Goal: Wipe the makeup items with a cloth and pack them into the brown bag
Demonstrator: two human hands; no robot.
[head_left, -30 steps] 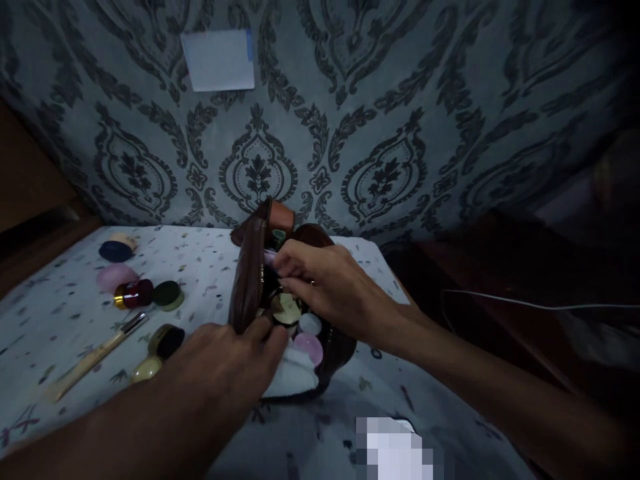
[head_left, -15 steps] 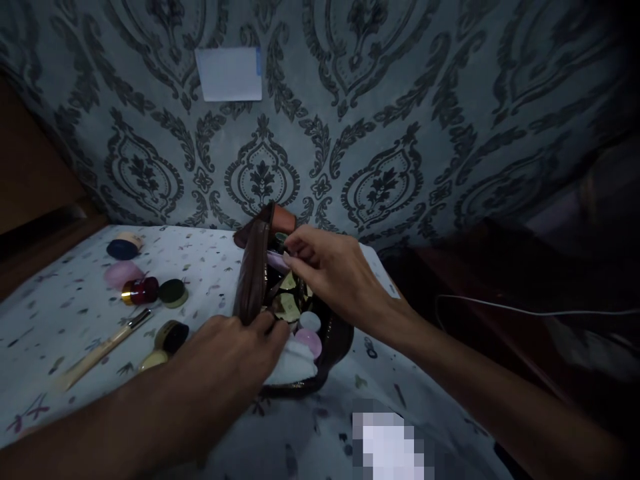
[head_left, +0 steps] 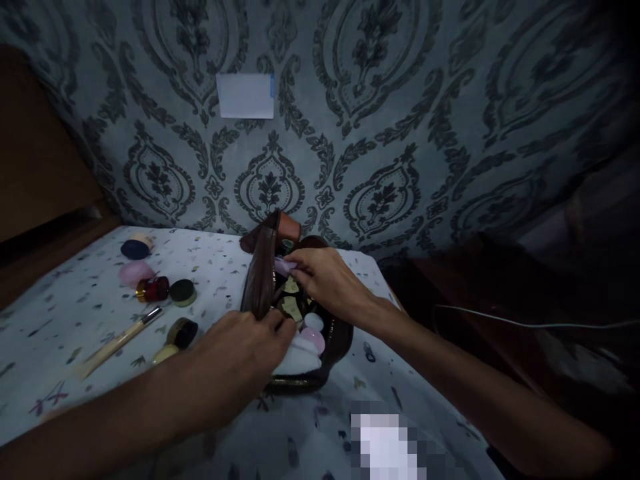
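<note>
The brown pouch [head_left: 260,280] is standing open near the back edge of the table [head_left: 60,333], just in front of the patterned wall [head_left: 400,133], and you are working inside it with both hands. Your left hand [head_left: 245,350] is pinching the near flap, fingers closed on the leather to hold the mouth apart. Your right hand [head_left: 325,280] is reaching in from the far side, fingertips closed on a small pale lilac item [head_left: 285,267] at the pouch's rim. Inside, a white cloth [head_left: 300,357], a pink round piece [head_left: 314,339] and gold-toned bits are lying packed together.

If your left hand is letting the flap slacken, the pouch is likely to fold shut on your fingers or tip, spilling the loose pieces. Pulling the lilac item out fast could drag its neighbours along.

The dim light is making the lilac item hard to identify, and your hands are hiding the pouch's depths. To the left, a brush [head_left: 117,341], a red jar [head_left: 154,289] and several compacts are lying well apart from it.
</note>
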